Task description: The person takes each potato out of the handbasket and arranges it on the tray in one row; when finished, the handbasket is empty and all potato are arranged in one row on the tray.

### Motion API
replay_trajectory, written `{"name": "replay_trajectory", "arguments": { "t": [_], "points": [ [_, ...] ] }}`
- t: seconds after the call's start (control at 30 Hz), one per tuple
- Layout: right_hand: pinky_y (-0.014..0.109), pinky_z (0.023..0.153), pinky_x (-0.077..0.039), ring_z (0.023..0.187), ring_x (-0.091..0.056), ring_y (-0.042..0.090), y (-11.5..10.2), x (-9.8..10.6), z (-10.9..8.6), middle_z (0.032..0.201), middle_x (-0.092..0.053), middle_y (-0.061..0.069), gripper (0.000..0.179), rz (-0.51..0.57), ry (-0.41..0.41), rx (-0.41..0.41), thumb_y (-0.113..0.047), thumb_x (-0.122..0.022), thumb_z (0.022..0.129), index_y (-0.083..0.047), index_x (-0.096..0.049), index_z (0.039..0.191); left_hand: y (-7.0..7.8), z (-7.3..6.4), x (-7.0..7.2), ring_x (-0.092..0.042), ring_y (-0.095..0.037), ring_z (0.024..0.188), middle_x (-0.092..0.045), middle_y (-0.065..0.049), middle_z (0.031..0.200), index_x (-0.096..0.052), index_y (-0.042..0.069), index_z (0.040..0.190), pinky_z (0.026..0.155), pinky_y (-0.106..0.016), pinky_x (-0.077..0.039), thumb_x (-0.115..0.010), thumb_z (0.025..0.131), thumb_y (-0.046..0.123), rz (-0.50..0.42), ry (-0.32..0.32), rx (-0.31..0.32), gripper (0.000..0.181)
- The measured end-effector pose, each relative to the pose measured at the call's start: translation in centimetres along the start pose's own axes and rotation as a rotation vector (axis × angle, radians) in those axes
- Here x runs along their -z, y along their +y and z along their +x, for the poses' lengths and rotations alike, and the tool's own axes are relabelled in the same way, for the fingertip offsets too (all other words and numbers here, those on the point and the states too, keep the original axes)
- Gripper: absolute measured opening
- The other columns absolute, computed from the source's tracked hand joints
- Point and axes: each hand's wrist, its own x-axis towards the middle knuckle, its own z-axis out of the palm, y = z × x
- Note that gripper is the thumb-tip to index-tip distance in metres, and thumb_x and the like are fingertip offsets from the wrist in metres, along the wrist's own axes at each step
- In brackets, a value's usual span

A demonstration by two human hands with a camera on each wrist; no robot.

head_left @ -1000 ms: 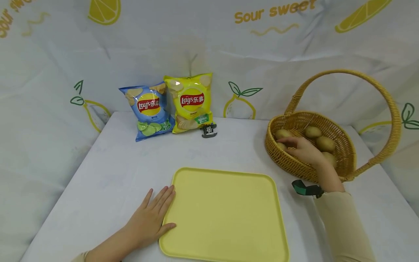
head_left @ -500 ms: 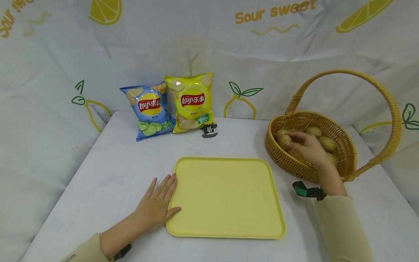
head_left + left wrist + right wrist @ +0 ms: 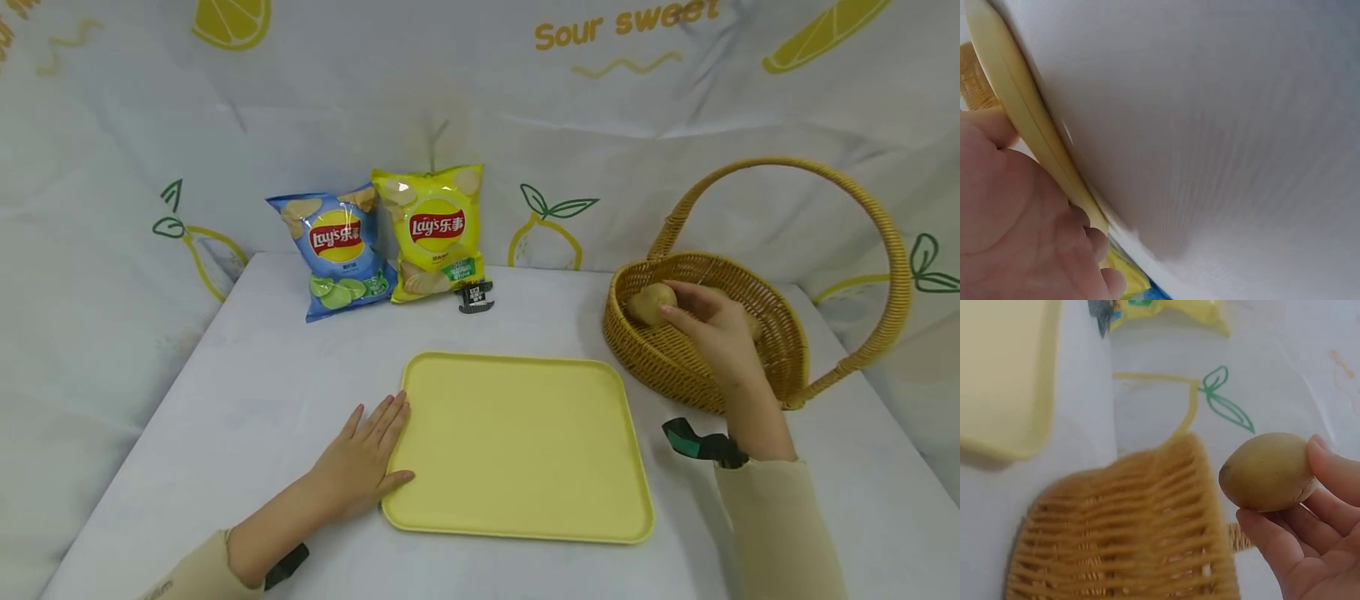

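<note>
My right hand pinches a potato between thumb and fingertips, over the left part of a wicker basket. In the right wrist view the potato shows beyond the basket's woven wall. More potatoes lie in the basket, partly hidden behind this hand. My left hand rests with straight fingers along the left rim of a yellow tray; its thumb lies over the edge. From the left wrist view, the palm and fingers are seen against the tray's side.
A blue chip bag and a yellow chip bag lean against the lemon-print cloth at the back. A small black-and-white item lies before them. The basket's tall handle arches above its right side.
The tray has slid away from me and straightened, with my left hand at its edge. My right hand has taken hold of a potato in the basket and raised it.
</note>
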Motion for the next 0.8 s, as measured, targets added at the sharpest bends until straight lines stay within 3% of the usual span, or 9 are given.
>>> {"name": "replay_trajectory", "arguments": {
  "t": [0.2,0.47,0.67,0.8],
  "points": [
    [0.01,0.082,-0.042,0.104,-0.054,0.002,-1.3,-1.5,-0.6,0.106,-0.063,-0.014,0.034,0.151,-0.018,0.089,-0.003,-0.062,0.09,0.0,-0.06,0.124,0.0,-0.3,0.6,-0.014,-0.034,0.142,-0.016,-0.02,0.154,-0.022,-0.007,0.146,0.111,-0.055,-0.013,-0.049,0.096,0.043,-0.034,-0.057,0.035,0.076],
    [0.013,0.079,-0.046,0.1,-0.058,0.005,-2.3,-3.8,-1.2,0.105,-0.066,-0.013,0.034,0.168,-0.042,0.126,-0.003,-0.063,0.089,0.003,-0.06,0.122,0.2,0.5,2.1,-0.012,-0.036,0.142,-0.013,-0.022,0.154,-0.018,-0.009,0.146,0.11,-0.057,-0.012,-0.052,0.096,0.034,-0.119,-0.066,0.103,0.074],
    [0.015,0.085,-0.044,0.101,-0.058,0.007,-2.3,-5.9,-1.3,0.105,-0.065,-0.011,0.035,0.211,-0.08,0.117,-0.004,-0.063,0.089,0.008,-0.058,0.122,0.7,1.0,1.5,-0.01,-0.036,0.142,-0.01,-0.022,0.155,-0.018,-0.009,0.146,0.11,-0.057,-0.012,-0.052,0.097,0.03,-0.216,-0.097,0.136,0.072],
    [0.016,0.08,-0.047,0.098,-0.058,0.009,-2.2,-7.2,-1.2,0.106,-0.065,-0.01,0.036,0.247,-0.112,0.12,-0.002,-0.063,0.089,0.01,-0.056,0.123,0.9,0.9,1.1,-0.01,-0.037,0.141,-0.009,-0.022,0.155,-0.017,-0.01,0.146,0.109,-0.058,-0.012,-0.051,0.097,0.028,-0.239,-0.079,0.143,0.07]
  ]
}}
